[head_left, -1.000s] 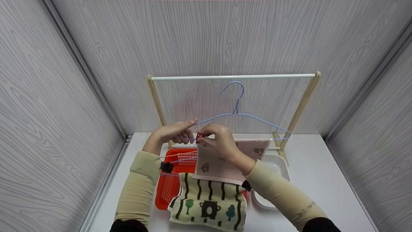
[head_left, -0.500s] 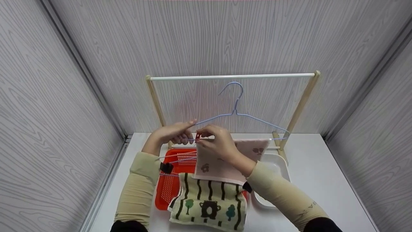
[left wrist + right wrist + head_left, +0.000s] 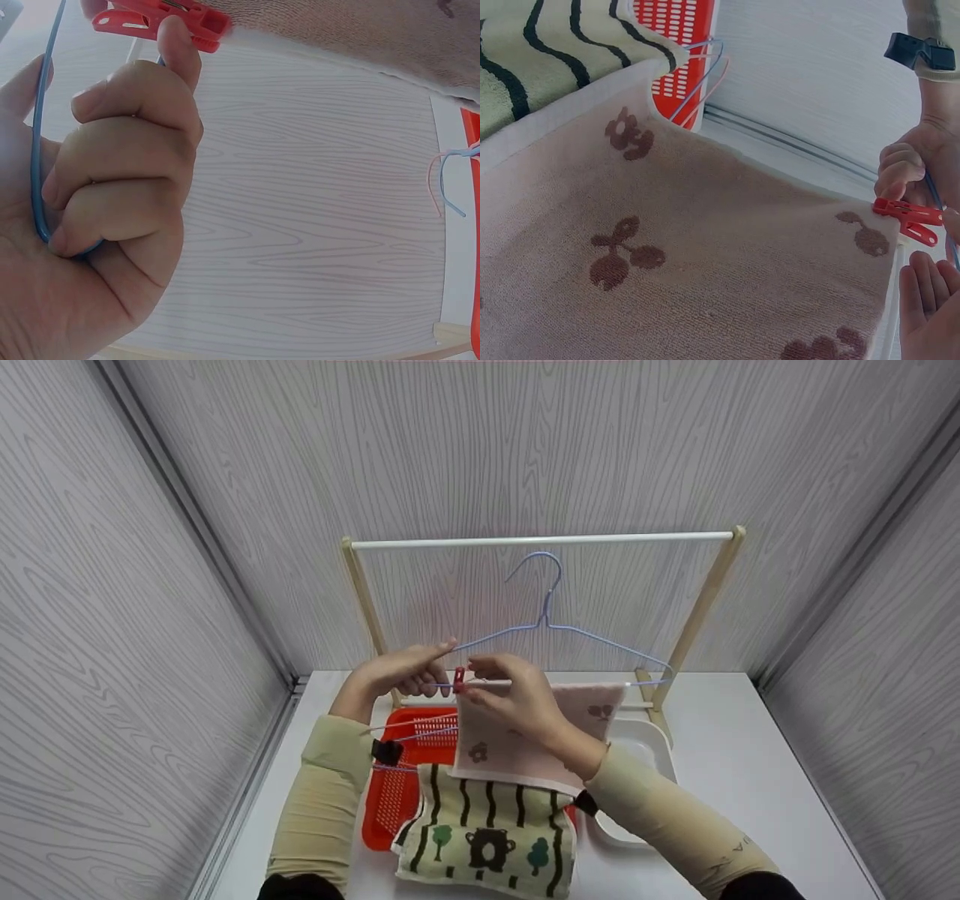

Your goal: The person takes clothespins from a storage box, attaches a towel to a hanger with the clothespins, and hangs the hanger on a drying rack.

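Note:
My left hand (image 3: 397, 669) grips the left end of a blue wire hanger (image 3: 546, 616), its fingers curled round the wire in the left wrist view. A pink towel (image 3: 480, 735) with brown cherry and flower prints hangs from the hanger's lower bar. At the towel's upper left corner sits a red clothespin (image 3: 459, 681), clamped on the edge in the right wrist view. My left index fingertip (image 3: 180, 49) overlaps the clothespin. Just right of it is my right hand (image 3: 529, 701), thumb and fingers spread apart in front of the towel.
A rack with a white rail (image 3: 540, 541) and wooden legs stands behind. Below, a striped bear-print towel (image 3: 427, 855) lies over a red basket (image 3: 391, 802) with several more hangers (image 3: 718, 64). A white tray (image 3: 637, 750) stands at right, partly behind the right arm.
The right thumb and fingers have parted from the red clothespin and drawn slightly right, leaving it on the towel corner. The hanger has shifted slightly left; the left hand keeps its grip.

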A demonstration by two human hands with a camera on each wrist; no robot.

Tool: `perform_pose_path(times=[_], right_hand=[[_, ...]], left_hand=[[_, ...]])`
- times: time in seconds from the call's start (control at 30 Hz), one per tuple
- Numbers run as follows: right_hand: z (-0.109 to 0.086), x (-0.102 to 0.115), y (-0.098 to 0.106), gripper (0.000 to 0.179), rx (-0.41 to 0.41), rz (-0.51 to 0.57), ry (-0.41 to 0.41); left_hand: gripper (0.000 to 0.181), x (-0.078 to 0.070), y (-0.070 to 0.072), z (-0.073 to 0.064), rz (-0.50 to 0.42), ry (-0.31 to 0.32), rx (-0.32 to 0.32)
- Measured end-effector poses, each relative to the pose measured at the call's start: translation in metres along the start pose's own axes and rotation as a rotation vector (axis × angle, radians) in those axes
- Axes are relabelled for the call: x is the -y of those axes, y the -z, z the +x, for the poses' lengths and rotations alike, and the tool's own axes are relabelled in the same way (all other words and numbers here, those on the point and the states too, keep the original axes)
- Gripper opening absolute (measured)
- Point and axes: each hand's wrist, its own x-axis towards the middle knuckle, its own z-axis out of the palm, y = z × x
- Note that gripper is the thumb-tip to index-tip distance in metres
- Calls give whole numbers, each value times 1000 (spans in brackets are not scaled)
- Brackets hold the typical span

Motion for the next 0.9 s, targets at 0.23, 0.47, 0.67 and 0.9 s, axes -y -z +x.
perform_pose_path(times=[0.23,0.47,0.67,0.9], right_hand=[[-8,3,14,45,-20,105,-23],[-19,-2,26,41,-47,75,-35],[-32,-10,35,38,-55,23,-62],[-47,-24,48,36,-82,58,-26]], left_hand=[[74,0,1,-1,-8,14,3],[73,1,2,-1,-4,46,-13],[73,2,1,-2,-11,50,-10],[74,3,2,-3,-11,44,-6]])
